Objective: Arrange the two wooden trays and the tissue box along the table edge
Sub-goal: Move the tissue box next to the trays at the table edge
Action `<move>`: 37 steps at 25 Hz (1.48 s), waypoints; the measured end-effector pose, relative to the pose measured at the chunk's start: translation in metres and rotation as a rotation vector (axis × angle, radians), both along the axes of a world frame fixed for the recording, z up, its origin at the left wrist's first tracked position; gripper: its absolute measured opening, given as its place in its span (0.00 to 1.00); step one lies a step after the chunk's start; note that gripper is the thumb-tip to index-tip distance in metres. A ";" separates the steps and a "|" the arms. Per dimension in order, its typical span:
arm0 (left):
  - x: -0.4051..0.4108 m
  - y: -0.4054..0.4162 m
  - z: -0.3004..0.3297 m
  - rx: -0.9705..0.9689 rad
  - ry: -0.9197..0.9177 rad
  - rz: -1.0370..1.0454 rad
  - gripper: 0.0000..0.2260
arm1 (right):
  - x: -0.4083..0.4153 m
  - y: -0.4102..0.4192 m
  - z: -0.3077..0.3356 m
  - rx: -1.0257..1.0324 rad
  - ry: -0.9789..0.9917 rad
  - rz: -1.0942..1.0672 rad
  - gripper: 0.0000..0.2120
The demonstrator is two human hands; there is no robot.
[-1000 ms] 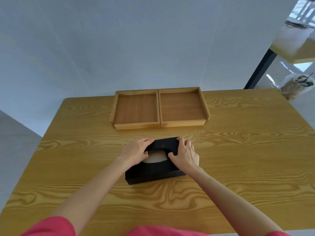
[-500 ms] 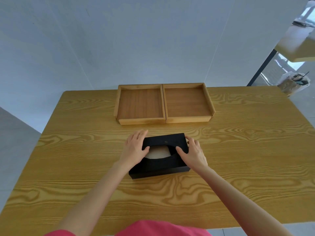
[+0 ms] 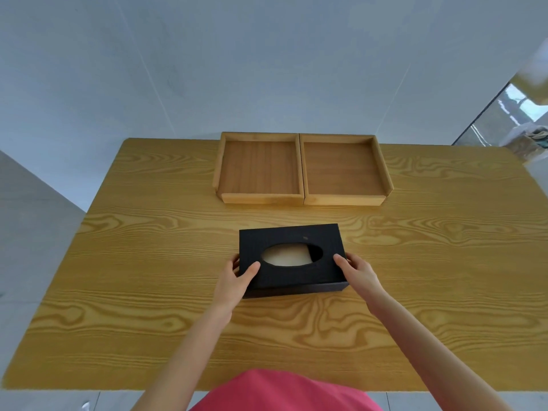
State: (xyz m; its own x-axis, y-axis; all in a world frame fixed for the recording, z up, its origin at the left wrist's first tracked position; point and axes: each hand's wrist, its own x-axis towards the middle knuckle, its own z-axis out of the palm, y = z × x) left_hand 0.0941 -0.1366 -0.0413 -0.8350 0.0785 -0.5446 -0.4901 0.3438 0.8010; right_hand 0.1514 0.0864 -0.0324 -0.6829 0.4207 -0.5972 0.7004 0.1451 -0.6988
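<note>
Desk (image 3: 142,280): rectangular top, light yellow wood, bold wavy grain running left to right. Far edge against pale wall.

Left wooden tray (image 3: 259,168) and right wooden tray (image 3: 344,169): both at far edge, middle of desk, side by side, inner walls touching, front walls in one line. Both shallow, square, darker wood floors, nothing inside.

Tissue box (image 3: 292,259): black, flat on desk, nearer than trays, apart from them, roughly centred. Oval opening on top, pale tissue visible inside. Long side slightly skewed to desk edge.

Black tissue box (image 3: 292,259) (pale tissue inside), honey-brown trays (image 3: 259,169), swirl-grained yellow table (image 3: 148,262), pink-red garment (image 3: 284,391).
</note>
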 end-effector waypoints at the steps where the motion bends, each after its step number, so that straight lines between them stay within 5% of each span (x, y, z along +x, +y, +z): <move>1: -0.001 0.000 0.000 0.015 -0.012 0.006 0.27 | 0.000 -0.001 0.001 0.001 -0.002 -0.003 0.20; 18: -0.063 -0.068 0.018 -0.053 0.099 0.006 0.22 | -0.052 -0.070 0.021 0.009 0.088 -0.031 0.14; 37: -0.212 -0.202 0.023 -0.144 0.163 0.180 0.17 | -0.221 -0.209 0.023 0.017 0.096 0.269 0.18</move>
